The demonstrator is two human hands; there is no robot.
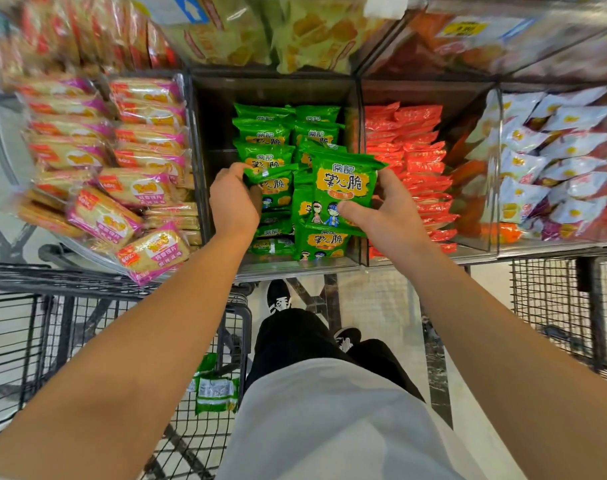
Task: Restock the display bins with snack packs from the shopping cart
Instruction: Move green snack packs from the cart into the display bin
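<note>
The person wears a loose white shirt (330,420) over black trousers (295,337). On the feet are 2 black shoes (278,299) with white laces and white trim. Both forearms are bare, without sleeves.

Two hands (234,199), one shopping cart (97,306), two green packs (216,393) inside it

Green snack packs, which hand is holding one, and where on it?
Right hand pinches a green pack at its lower right edge; left hand grips another green pack's lower left corner.
</note>
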